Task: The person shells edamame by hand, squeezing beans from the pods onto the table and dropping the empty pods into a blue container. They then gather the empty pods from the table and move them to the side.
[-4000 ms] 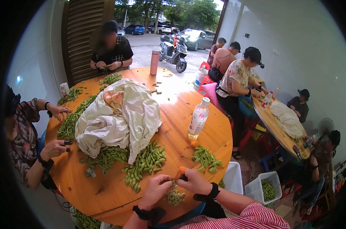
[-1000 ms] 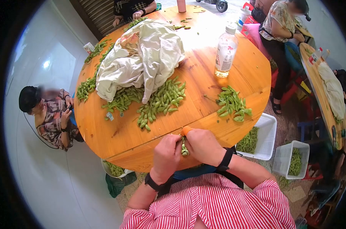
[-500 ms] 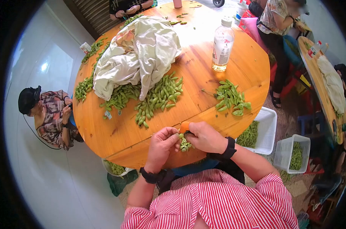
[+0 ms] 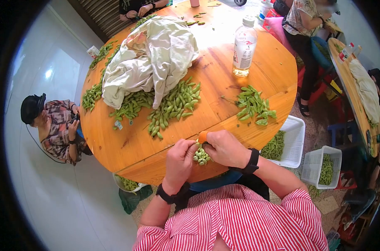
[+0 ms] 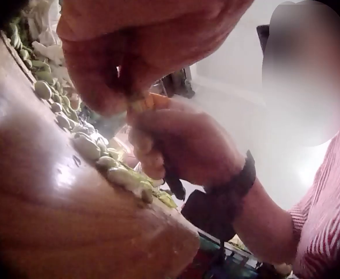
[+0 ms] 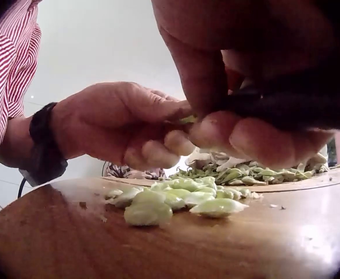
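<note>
Both hands meet over the near edge of the round wooden table. My left hand (image 4: pixel 180 163) pinches a green pod (image 6: pixel 188 119) at its fingertips, mostly hidden by the fingers. Curled round a black handle (image 5: pixel 174 181), my right hand (image 4: pixel 227 148) touches the left at the fingertips; the working end of this tool is hidden. An orange finger cover (image 4: pixel 203 137) sits on a right finger. Beneath the hands lies a small pile of pale green shelled beans (image 6: pixel 175 200). A heap of green pods (image 4: pixel 177 102) is beyond them, a smaller heap (image 4: pixel 253 106) to the right.
A white cloth (image 4: pixel 150 62) covers the middle of the pods. A bottle of yellowish drink (image 4: pixel 243 50) stands upright on the table (image 4: pixel 215 92). White baskets (image 4: pixel 296 142) with pods stand on the floor at right. A person (image 4: pixel 58 125) sits at left, others sit farther off.
The head view has tilted down since 4 seconds ago. The person at left has drawn back from the table. My left fingers have closed in against the right hand over the last half second.
</note>
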